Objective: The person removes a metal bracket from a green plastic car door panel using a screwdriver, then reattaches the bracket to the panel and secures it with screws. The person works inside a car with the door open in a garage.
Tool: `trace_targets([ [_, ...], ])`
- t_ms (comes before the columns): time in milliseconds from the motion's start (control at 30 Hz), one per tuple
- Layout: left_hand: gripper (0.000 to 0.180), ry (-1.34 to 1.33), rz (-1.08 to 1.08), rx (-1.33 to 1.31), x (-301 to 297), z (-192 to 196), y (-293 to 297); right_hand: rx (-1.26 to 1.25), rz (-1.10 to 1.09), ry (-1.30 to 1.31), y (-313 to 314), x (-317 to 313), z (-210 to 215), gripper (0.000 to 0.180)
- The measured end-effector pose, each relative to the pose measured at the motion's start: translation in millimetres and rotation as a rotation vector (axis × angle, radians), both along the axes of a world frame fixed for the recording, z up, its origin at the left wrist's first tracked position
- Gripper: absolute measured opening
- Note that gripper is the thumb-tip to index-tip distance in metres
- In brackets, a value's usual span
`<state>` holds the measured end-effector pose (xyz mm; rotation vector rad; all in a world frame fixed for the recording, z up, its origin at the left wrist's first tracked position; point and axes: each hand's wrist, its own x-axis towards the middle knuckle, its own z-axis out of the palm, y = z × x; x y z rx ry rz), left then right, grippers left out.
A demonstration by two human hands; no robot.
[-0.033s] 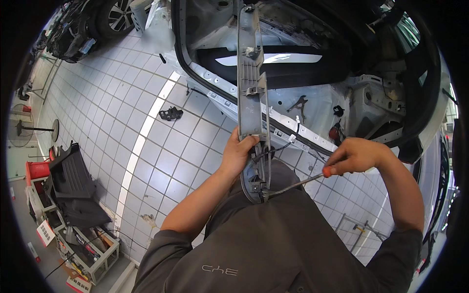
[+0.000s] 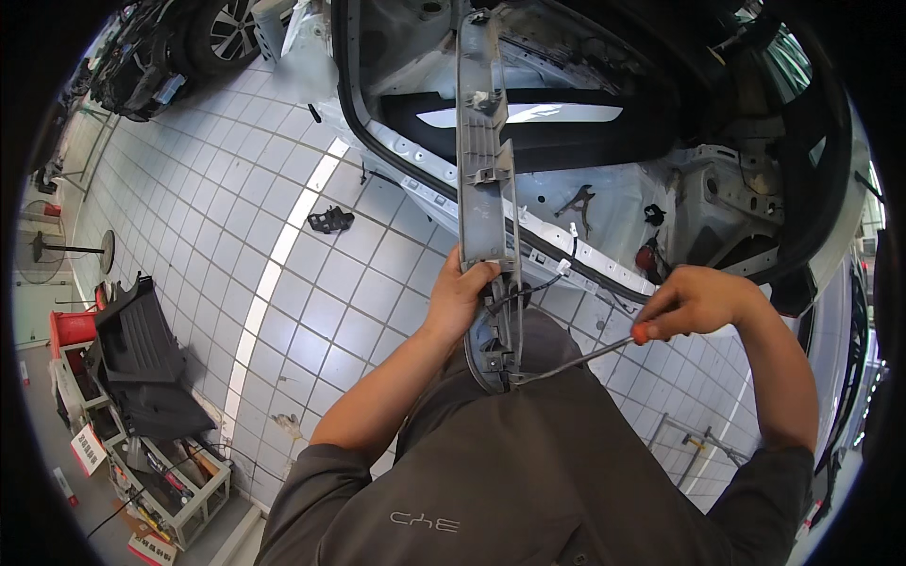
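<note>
My left hand [image 2: 461, 294] is closed around the lower part of a long grey plastic trim panel [image 2: 483, 222], thumb across its ribbed inner side. The panel stands nearly upright in front of me, its bottom end close to my shirt. A black cable with a white connector [image 2: 563, 267] loops out of it to the right. My right hand [image 2: 694, 304] grips a screwdriver [image 2: 604, 351] with an orange-red handle, mostly hidden in the fingers. Its long metal shaft slants down left, and the tip meets the panel's bottom end; the exact contact is too small to tell.
An open car body [image 2: 604, 250] with a bare metal sill lies ahead. A black plastic bracket [image 2: 329, 220] is on the tiled floor [image 2: 377, 255]. At left stand a tool cart [image 2: 203, 514], a dark trim panel [image 2: 142, 349] and a fan [image 2: 107, 252]. A metal frame [image 2: 698, 448] is at lower right.
My right hand and the screwdriver handle have shifted slightly right and up, while the tip stays at the panel's bottom end. My left hand keeps its hold.
</note>
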<state>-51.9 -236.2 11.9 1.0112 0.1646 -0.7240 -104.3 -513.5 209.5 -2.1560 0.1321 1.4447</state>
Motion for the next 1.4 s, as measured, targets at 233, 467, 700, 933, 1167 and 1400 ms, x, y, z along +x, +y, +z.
trace_targets([
  [233,0.048,-0.044,-0.035,-0.07,2,5,-2,0.081,-0.355,-0.53,-14,-60,-19,0.036],
  [467,0.051,-0.051,-0.006,-0.123,-1,4,-7,0.146,-0.548,-0.975,117,-65,-77,0.027],
  [700,0.047,-0.041,0.06,-0.254,-3,3,-8,0.008,-0.173,-1.307,144,-61,-84,0.043],
  [933,0.049,0.156,0.104,-0.293,-8,9,-5,-0.081,-0.087,-1.252,153,-42,-86,0.044],
  [1167,0.06,0.16,0.106,-0.336,-18,-25,-3,-0.259,0.096,-1.005,165,-34,-93,0.045],
  [1400,0.097,0.276,0.164,-0.398,-28,-15,2,-0.096,-0.149,-0.886,166,-25,-87,0.04],
])
